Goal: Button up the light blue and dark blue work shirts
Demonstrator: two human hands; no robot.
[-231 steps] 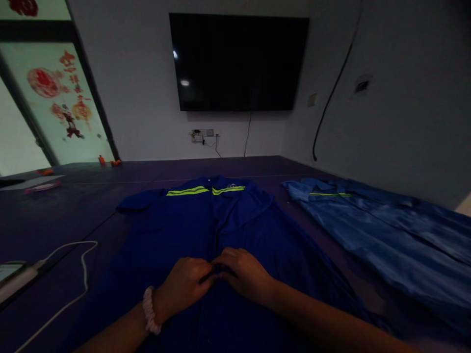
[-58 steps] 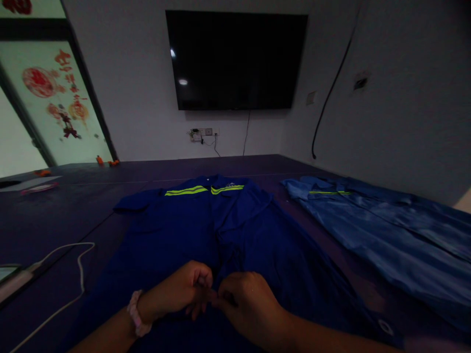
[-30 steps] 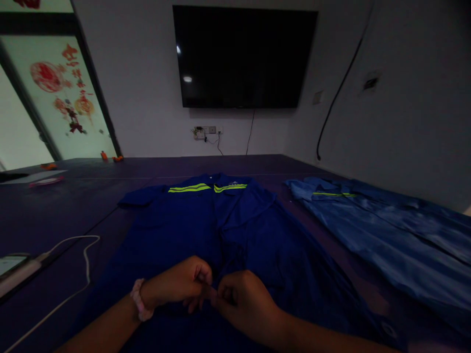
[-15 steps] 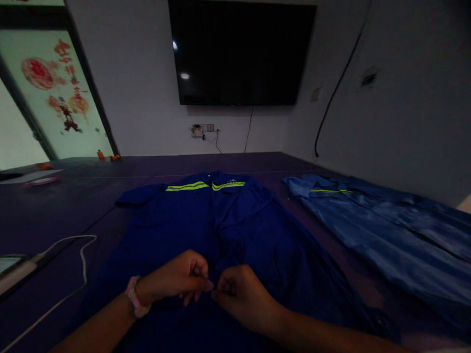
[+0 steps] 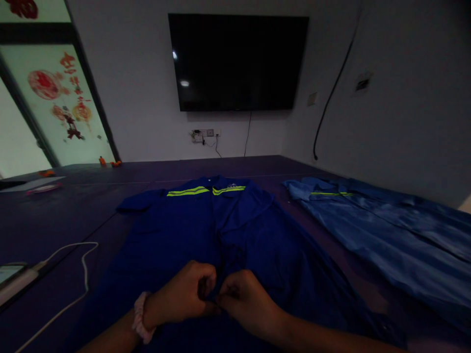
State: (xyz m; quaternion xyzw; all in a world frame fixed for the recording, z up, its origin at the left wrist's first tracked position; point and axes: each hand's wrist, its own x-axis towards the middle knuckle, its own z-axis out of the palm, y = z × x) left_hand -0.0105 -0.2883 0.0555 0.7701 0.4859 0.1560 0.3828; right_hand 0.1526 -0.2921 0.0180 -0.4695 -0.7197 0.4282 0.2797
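Observation:
A dark blue work shirt [image 5: 176, 230] with yellow-green chest stripes lies spread out, its collar at the far end. Over its front opening my left hand [image 5: 189, 294], with a pink scrunchie [image 5: 142, 317] on the wrist, pinches the shirt's front edge. Right beside it, my right hand [image 5: 246, 301] has thumb and finger pressed together on the same edge. The fingertips of both hands nearly meet. Any button between them is too dark and small to make out.
A lighter blue garment [image 5: 368, 225] lies to the right on the purple surface [image 5: 154, 171]. At the left, a phone [image 5: 11, 274] and a white cable [image 5: 86, 269] lie near the shirt. A television [image 5: 239, 63] hangs on the far wall.
The view has tilted up slightly. My left hand has moved a little right and its fingers have curled in, so both hands are now closed together at the shirt's front edge.

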